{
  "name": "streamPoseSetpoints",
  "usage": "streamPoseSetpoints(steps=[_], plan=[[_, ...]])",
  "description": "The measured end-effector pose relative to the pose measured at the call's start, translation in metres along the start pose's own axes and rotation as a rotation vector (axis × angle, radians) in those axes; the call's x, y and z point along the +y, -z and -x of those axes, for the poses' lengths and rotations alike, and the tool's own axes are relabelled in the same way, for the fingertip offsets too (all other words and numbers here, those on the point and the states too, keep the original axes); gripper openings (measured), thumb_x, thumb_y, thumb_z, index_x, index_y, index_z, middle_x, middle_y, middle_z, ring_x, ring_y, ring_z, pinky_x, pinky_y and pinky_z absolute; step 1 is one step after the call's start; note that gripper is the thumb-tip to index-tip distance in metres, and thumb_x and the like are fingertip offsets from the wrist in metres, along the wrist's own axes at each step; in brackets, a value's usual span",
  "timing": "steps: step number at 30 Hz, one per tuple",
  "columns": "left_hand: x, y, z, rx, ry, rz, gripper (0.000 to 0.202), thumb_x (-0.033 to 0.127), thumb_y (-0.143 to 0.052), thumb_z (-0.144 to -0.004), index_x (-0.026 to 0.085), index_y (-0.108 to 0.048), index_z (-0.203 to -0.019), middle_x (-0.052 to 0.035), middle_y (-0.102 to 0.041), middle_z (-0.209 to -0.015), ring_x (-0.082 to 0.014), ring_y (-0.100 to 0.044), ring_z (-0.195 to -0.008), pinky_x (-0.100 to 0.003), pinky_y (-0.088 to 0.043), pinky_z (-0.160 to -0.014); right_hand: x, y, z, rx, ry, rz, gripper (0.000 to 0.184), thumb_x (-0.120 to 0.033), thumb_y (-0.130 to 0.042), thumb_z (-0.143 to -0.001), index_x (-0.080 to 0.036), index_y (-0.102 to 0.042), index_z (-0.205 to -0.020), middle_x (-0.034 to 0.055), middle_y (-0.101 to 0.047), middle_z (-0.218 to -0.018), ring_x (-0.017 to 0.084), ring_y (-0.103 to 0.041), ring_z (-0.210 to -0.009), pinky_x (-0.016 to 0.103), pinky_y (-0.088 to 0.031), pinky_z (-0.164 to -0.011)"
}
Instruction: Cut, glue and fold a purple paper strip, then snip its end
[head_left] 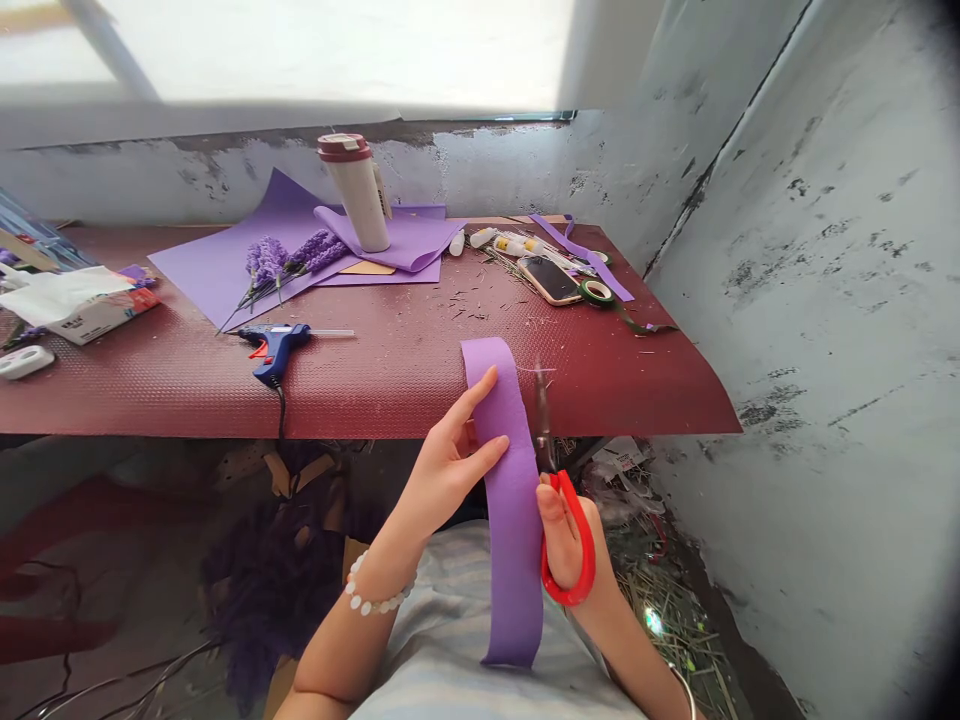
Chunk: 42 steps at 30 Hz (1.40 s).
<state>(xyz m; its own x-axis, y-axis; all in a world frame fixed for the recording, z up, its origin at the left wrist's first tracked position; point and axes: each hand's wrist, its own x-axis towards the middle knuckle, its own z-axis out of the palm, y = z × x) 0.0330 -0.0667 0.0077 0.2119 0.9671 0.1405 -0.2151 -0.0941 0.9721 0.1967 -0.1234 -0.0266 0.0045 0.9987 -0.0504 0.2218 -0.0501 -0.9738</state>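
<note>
Purple and felt-like, one long strip (511, 520) hangs from the left hand (442, 468), running from above the front edge of the surface (390, 395) down over the lap. The left fingers are spread a little; index finger and thumb press on its face, while the others are mostly hidden, so I cannot tell their grip. The right hand (564, 548) has its thumb through the red loop of the scissors (545, 440), and its other fingers are mostly out of sight. The blades point forward, just beside the strip's right edge; how far they are parted I cannot tell.

I judge that the step in hand is trimming this long edge, since a thin sliver (541, 370) shows near the blade tips. A next cut would call for left fingers keeping the strip flat, and blades kept parallel to its edge. Ahead of the left fingers, toward the left, lies a blue glue gun (276, 350); ahead of the right fingers is a smartphone (551, 280).
</note>
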Motion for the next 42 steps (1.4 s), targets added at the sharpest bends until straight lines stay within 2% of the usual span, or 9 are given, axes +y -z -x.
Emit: streamPoseSetpoints(steps=[3, 7, 12, 15, 19, 25, 28, 36, 42], plan=[[-0.002, 0.000, 0.001, -0.009, -0.013, 0.014, 0.068, 0.034, -0.079, -0.090, 0.033, -0.053, -0.153, -0.0059, -0.072, -0.133, -0.0262, -0.071, -0.107, -0.037, -0.064, -0.084, 0.003, 0.002, -0.005, -0.003, -0.010, -0.167, 0.059, -0.083, -0.058, -0.083, -0.025, -0.060, -0.083, 0.0014, -0.059, -0.062, 0.018, -0.052, -0.053, 0.031, -0.044, -0.048], [-0.008, -0.001, 0.001, -0.019, -0.008, 0.005, 0.068, 0.037, -0.079, -0.089, 0.032, -0.053, -0.152, -0.0070, -0.073, -0.127, -0.0251, -0.073, -0.099, -0.038, -0.064, -0.081, 0.001, 0.001, -0.013, -0.019, -0.010, -0.268, 0.049, -0.062, -0.081, -0.074, -0.024, -0.062, -0.098, 0.0058, -0.072, -0.084, 0.023, -0.067, -0.070, 0.035, -0.056, -0.062], [-0.011, 0.004, -0.009, -0.007, -0.006, -0.010, 0.068, 0.040, -0.077, -0.091, 0.032, -0.051, -0.153, -0.0076, -0.072, -0.133, -0.0269, -0.074, -0.105, -0.040, -0.065, -0.085, -0.004, 0.005, -0.011, -0.084, 0.017, -0.107, 0.029, -0.044, -0.076, -0.083, -0.022, -0.063, -0.096, 0.0030, -0.070, -0.086, 0.021, -0.063, -0.075, 0.034, -0.054, -0.070], [-0.007, 0.009, -0.018, 0.019, -0.084, -0.135, 0.064, 0.036, -0.073, -0.094, 0.033, -0.051, -0.154, -0.0059, -0.062, -0.153, -0.0305, -0.063, -0.135, -0.046, -0.054, -0.112, -0.007, 0.009, -0.007, -0.205, -0.009, -0.031, 0.025, -0.043, -0.073, -0.088, -0.022, -0.059, -0.092, -0.0027, -0.058, -0.075, 0.015, -0.048, -0.067, 0.028, -0.046, -0.062], [-0.003, 0.014, -0.027, -0.019, -0.229, -0.285, 0.060, 0.027, -0.070, -0.094, 0.031, -0.055, -0.152, -0.0024, -0.049, -0.165, -0.0278, -0.037, -0.158, -0.044, -0.025, -0.133, -0.003, 0.008, -0.006, -0.292, -0.084, -0.104, 0.036, -0.053, -0.074, -0.088, -0.022, -0.057, -0.094, -0.0052, -0.045, -0.073, 0.014, -0.037, -0.067, 0.025, -0.038, -0.057], [-0.006, 0.020, -0.029, 0.003, -0.279, -0.266, 0.063, 0.024, -0.068, -0.095, 0.029, -0.051, -0.155, -0.0036, -0.047, -0.166, -0.0263, -0.033, -0.160, -0.042, -0.022, -0.134, 0.008, 0.010, -0.002, -0.318, -0.111, -0.340, 0.074, -0.087, -0.074, -0.067, -0.026, -0.053, -0.103, -0.0011, -0.049, -0.087, 0.015, -0.041, -0.071, 0.025, -0.042, -0.059], [-0.004, 0.022, -0.028, 0.003, -0.293, -0.249, 0.065, 0.022, -0.067, -0.095, 0.029, -0.049, -0.157, -0.0031, -0.043, -0.168, -0.0259, -0.029, -0.161, -0.041, -0.020, -0.134, 0.011, 0.016, 0.000, -0.358, -0.071, -0.307, 0.079, -0.094, -0.066, -0.065, -0.025, -0.053, -0.100, 0.0011, -0.052, -0.092, 0.015, -0.043, -0.073, 0.026, -0.043, -0.062], [-0.003, 0.025, -0.030, 0.034, -0.312, -0.276, 0.069, 0.020, -0.068, -0.094, 0.031, -0.046, -0.159, -0.0015, -0.040, -0.170, -0.0239, -0.028, -0.161, -0.039, -0.018, -0.135, 0.027, 0.028, -0.001, -0.362, -0.062, -0.100, 0.097, -0.111, -0.038, -0.049, -0.020, -0.059, -0.078, -0.0044, -0.043, -0.057, 0.013, -0.031, -0.052, 0.031, -0.026, -0.052], [-0.006, 0.023, -0.028, 0.014, -0.311, -0.300, 0.070, 0.022, -0.067, -0.095, 0.030, -0.043, -0.160, -0.0021, -0.039, -0.171, -0.0248, -0.026, -0.162, -0.039, -0.018, -0.135, 0.022, 0.027, -0.001, -0.399, -0.020, -0.083, 0.084, -0.103, -0.046, -0.067, -0.020, -0.055, -0.076, -0.0048, -0.043, -0.060, 0.011, -0.030, -0.055, 0.028, -0.025, -0.052]])
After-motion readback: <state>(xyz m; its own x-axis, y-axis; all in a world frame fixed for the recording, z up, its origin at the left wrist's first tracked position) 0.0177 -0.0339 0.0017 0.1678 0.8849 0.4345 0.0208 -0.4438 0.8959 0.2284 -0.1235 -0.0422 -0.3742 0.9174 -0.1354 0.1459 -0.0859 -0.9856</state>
